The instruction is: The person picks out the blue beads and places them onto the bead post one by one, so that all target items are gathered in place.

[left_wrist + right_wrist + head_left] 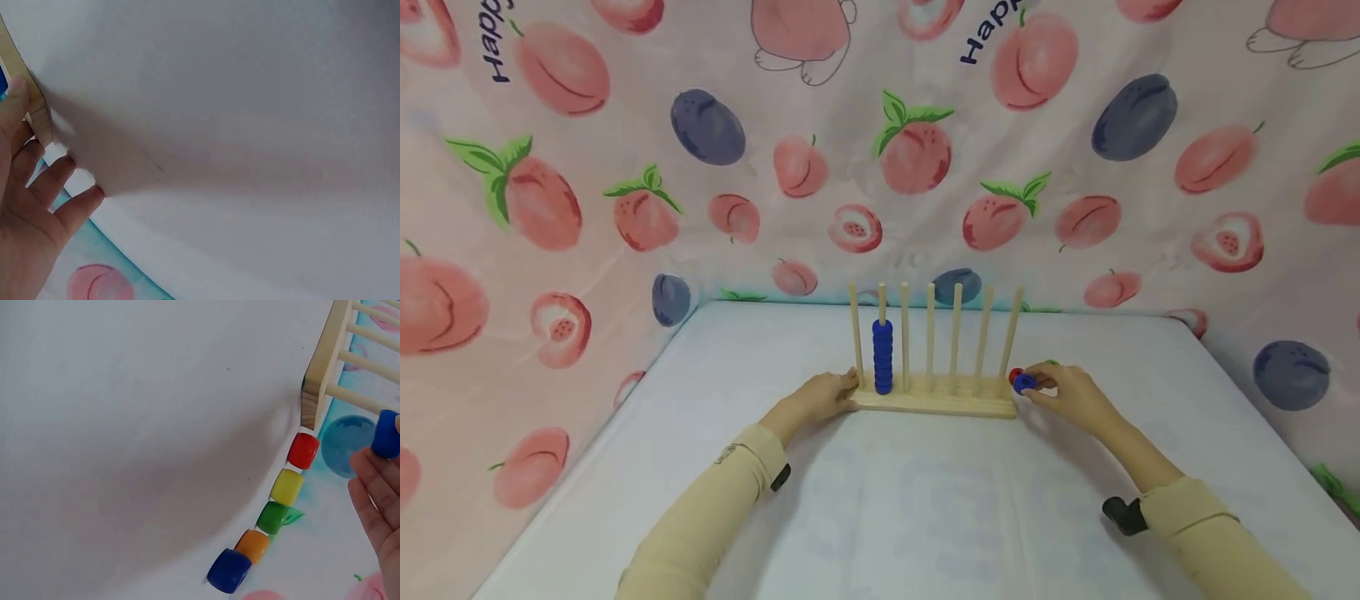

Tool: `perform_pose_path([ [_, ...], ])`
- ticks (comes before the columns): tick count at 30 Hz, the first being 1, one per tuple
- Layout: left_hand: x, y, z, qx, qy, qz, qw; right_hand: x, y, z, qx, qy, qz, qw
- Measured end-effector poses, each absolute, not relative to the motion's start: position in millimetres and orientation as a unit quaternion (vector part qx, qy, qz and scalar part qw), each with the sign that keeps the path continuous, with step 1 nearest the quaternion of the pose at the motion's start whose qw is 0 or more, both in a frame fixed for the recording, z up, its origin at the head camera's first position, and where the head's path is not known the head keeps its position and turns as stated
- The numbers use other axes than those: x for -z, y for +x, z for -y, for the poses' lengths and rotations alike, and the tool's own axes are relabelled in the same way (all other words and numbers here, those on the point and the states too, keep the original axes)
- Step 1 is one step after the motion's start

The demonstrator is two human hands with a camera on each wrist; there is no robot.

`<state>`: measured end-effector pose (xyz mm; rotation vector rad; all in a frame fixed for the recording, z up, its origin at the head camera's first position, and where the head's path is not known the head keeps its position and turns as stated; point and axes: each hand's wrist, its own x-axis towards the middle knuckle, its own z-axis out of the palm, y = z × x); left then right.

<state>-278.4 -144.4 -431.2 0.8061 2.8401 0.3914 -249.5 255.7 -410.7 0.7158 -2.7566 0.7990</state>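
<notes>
A wooden rack (936, 407) with several upright pegs stands on the table; its second peg from the left carries a stack of blue beads (883, 357). At the rack's left end my left hand (822, 397) grips the base, thumb on the front edge in the left wrist view, the other fingers (47, 181) behind the end. Just off the right end, my right hand (1071, 398) pinches a blue bead (1024, 383), also seen in the right wrist view (386, 434), raised off the table.
In the right wrist view a row runs from the rack's end: red bead (303, 450), yellow bead (287, 487), green bead (272, 517), orange bead (252, 546) and another blue bead (229, 570). Fruit-printed cloth (917, 233) hangs behind the white table (925, 500).
</notes>
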Motion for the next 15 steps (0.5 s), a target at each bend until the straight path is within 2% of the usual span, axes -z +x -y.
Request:
perform_pose_path([
  [10,430.5,-279.0,142.9,-0.121,0.267,-0.952,0.092,401.4,-239.6,-241.6,-0.251,0.283,0.919,0.112],
  [15,429.3,-278.7,143.1,-0.121,0.275,-0.95,0.081,401.3,-236.7,-232.2,-0.244,0.288,0.918,0.119],
])
